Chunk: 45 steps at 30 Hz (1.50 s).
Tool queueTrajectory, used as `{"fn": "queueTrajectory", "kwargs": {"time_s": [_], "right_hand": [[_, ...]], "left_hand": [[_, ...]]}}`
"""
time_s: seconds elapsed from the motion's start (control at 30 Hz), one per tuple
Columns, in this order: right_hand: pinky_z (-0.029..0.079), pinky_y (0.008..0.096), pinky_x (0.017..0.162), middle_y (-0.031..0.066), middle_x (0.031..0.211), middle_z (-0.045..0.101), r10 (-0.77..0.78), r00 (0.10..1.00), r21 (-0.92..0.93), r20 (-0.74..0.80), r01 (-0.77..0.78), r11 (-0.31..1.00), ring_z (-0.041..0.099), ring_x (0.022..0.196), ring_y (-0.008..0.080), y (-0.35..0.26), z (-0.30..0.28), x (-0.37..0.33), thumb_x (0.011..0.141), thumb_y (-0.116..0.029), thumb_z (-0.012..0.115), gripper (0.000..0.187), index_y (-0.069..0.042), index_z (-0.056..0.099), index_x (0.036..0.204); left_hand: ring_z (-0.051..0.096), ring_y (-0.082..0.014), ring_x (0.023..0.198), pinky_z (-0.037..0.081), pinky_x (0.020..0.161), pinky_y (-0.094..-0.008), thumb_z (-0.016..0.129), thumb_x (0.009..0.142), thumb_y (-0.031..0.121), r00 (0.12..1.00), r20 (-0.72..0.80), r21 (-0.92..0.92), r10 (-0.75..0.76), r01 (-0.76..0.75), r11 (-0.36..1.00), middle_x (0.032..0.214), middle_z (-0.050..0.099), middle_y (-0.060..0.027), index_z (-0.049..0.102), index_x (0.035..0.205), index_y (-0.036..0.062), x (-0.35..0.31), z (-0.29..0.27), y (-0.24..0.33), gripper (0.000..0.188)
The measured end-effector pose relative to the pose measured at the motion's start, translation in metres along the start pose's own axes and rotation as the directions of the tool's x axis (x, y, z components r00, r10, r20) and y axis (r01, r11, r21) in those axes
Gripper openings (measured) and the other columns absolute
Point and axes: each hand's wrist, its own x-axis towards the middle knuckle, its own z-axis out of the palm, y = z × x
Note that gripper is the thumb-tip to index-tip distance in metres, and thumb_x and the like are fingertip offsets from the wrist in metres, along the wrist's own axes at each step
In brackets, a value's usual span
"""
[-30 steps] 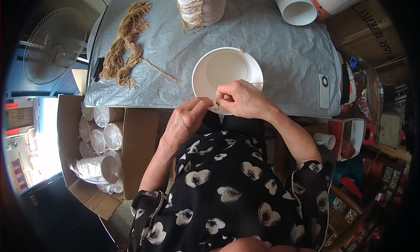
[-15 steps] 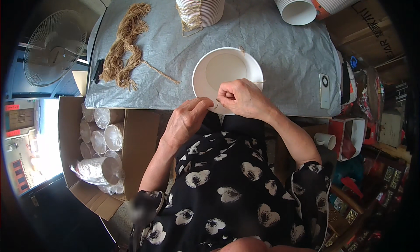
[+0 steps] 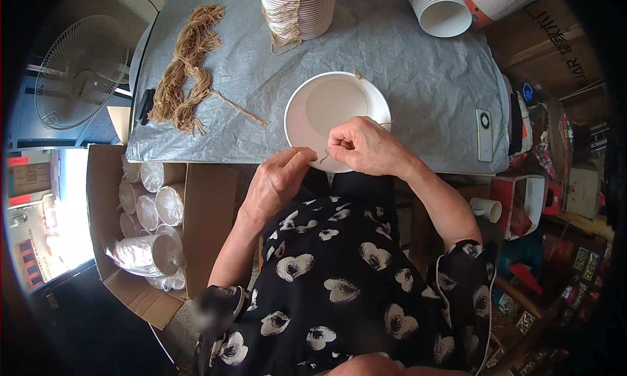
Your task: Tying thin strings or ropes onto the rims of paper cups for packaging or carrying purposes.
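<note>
A white paper bucket (image 3: 302, 108) sits at the table's near edge, its open mouth tilted up toward me. At the near-left rim, my left hand (image 3: 277, 179) is closed, thumb and fingers pinching the bucket's edge. My right hand (image 3: 371, 147) reaches over the opening and pinches a short twisted cord (image 3: 324, 156) just inside the near wall, close to my left fingertips. Another bit of cord, a small knot (image 3: 358, 74), shows at the far rim. A thin cord end (image 3: 387, 123) sticks out past the right rim. My right fingertips are partly hidden.
A bundle of brown cords (image 3: 186, 69) lies left on the grey-covered table (image 3: 241, 82). Stacked buckets (image 3: 307, 17) draped with cords stand at the back, more stacks (image 3: 446, 14) back right. A phone-like slab (image 3: 484, 136) lies right. A carton (image 3: 209, 226) of wrapped cups stands below left.
The bucket has shifted very slightly left. My right hand has tipped a little, and slightly more cord shows below its fingertips. My left hand keeps its place at the rim.
</note>
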Motion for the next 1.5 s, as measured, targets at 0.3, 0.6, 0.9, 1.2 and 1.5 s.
{"fn": "queueTrajectory", "kwargs": {"time_s": [0.3,0.6,0.9,1.2,1.5], "right_hand": [[0.042,0.0413,0.05,0.0157,0.055,0.057,0.025,1.0,-0.072,-0.018,-0.026,0.997,0.057,0.048,0.0237,0.003,0.005,0.006,0.081,-0.006,0.063,0.017,0.002,0.061,0.065],[0.04,0.0408,0.049,0.0157,0.054,0.055,0.013,1.0,-0.076,-0.011,-0.014,0.997,0.053,0.047,0.0216,0.002,0.005,0.005,0.079,-0.005,0.062,0.017,0.002,0.058,0.064],[0.04,0.0409,0.049,0.0167,0.054,0.054,0.021,0.999,-0.085,0.027,-0.018,0.996,0.053,0.046,0.0223,0.0,0.005,0.005,0.078,-0.004,0.062,0.017,0.002,0.057,0.063],[0.048,0.0452,0.055,0.0202,0.059,0.061,0.053,0.999,-0.184,-0.009,-0.054,0.981,0.064,0.055,0.0347,-0.005,0.006,0.004,0.078,-0.006,0.063,0.015,0.001,0.062,0.065],[0.053,0.048,0.062,0.0206,0.062,0.064,0.1,0.995,-0.287,-0.003,-0.097,0.953,0.067,0.062,0.0391,-0.007,0.007,0.004,0.078,-0.008,0.064,0.013,0.0,0.065,0.068]], "left_hand": [[0.072,-0.0329,0.091,0.059,0.078,-0.0393,0.068,0.085,-0.005,0.999,0.002,-0.011,-0.038,0.038,0.999,0.101,0.072,-0.0105,0.065,0.109,0.0064,-0.004,0.002,0.0,0.026],[0.072,-0.0326,0.09,0.059,0.077,-0.0393,0.068,0.085,-0.004,0.999,-0.005,-0.023,-0.042,0.042,0.999,0.101,0.072,-0.0099,0.066,0.108,0.0066,-0.004,0.001,0.002,0.026],[0.072,-0.0332,0.089,0.059,0.077,-0.0397,0.068,0.085,-0.005,0.999,-0.008,-0.027,-0.034,0.033,0.999,0.1,0.072,-0.0107,0.065,0.107,0.0058,-0.003,0.001,0.003,0.024],[0.071,-0.0337,0.088,0.059,0.076,-0.0399,0.068,0.085,-0.005,0.999,0.001,-0.03,-0.032,0.032,0.999,0.101,0.072,-0.0113,0.064,0.107,0.0054,-0.003,0.0,0.003,0.024],[0.071,-0.0332,0.086,0.058,0.075,-0.0394,0.068,0.085,-0.005,0.999,-0.008,-0.038,-0.036,0.036,0.999,0.1,0.072,-0.0102,0.064,0.107,0.0058,-0.003,0.001,0.002,0.024]]}}
